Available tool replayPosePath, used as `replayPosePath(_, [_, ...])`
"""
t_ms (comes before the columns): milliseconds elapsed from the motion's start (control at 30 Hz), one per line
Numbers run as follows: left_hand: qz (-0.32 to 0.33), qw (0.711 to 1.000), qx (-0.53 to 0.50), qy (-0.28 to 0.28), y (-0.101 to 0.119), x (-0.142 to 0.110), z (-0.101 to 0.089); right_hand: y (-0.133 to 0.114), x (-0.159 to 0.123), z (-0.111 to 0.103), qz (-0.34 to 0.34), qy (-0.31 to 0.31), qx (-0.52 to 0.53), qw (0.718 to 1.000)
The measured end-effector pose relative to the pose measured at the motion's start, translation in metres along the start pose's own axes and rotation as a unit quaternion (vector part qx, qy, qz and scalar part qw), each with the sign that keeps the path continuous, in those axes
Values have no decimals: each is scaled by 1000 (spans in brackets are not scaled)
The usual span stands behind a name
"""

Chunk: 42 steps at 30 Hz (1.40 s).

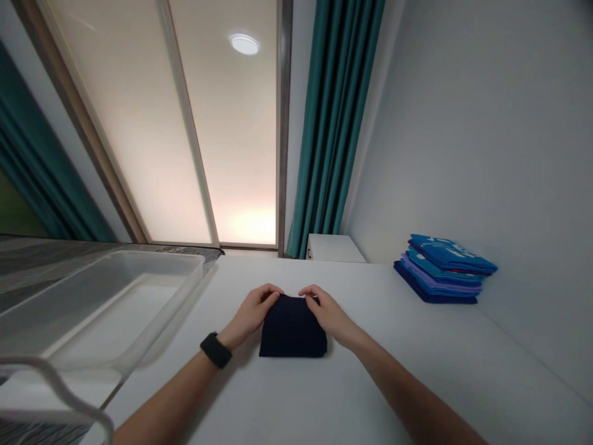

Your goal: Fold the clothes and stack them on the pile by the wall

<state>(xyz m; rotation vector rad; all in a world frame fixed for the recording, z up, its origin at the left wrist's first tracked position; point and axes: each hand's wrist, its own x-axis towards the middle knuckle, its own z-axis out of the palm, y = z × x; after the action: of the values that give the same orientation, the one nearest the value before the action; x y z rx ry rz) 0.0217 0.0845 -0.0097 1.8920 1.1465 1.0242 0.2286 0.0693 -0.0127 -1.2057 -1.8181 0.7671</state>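
Note:
A dark navy folded cloth (pixel 294 330), probably a garment, lies flat on the white table (pixel 296 402) in front of me. At its far left corner, my left hand (pixel 259 309) holds the edge between thumb and fingers; a black band circles that wrist. My right hand (pixel 327 312) grips the far right corner in the same way, its thumb on top of the cloth. The fingertips of both hands curl over the far edge, so their undersides are hidden.
A stack of folded blue, purple and navy clothes (pixel 442 272) sits at the right by the wall. To the left stands a translucent plastic bin (pixel 162 321). A grey-white curved cord or handle (pixel 65 395) crosses the lower left. Beyond the table are a white cabinet (pixel 336 248) and a teal curtain (pixel 338 123).

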Motion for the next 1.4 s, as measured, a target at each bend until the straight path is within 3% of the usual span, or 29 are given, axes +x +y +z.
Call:
replayPosePath(67, [-20, 999, 15, -27, -12, 4, -2, 13, 8, 10, 12, -18, -31, 999])
replayPosePath(167, [-3, 992, 128, 0, -16, 3, -5, 32, 16, 25, -1, -6, -101, 995])
replayPosePath(300, [98, 945, 310, 37, 5, -7, 4, 48, 21, 38, -3, 7, -141, 990])
replayPosePath(467, [141, 899, 414, -30, 20, -14, 27, 51, 21, 38, 14, 33, -82, 996])
replayPosePath(600, [120, 889, 437, -57, 13, -14, 31, 47, 17, 29, 79, 73, 55, 993])
replayPosePath(800, [121, 883, 453, -20, 9, -20, 33, 40, 2, 35, 148, 54, 179, 971])
replayPosePath(1000, [106, 875, 472, -4, 7, -22, 38, 35, 3, 55, 178, 52, 116, 976])
replayPosePath(1200, [86, 877, 473, 10, 13, -25, 42, 29, 4, 47, 182, 36, 145, 972])
replayPosePath(1300, [111, 893, 435, -21, 13, -26, 30, 31, 5, 41, 129, 14, 88, 988])
replayPosePath(1400, [104, 931, 344, -64, 4, -21, 5, 36, 10, 33, 71, 15, -34, 997])
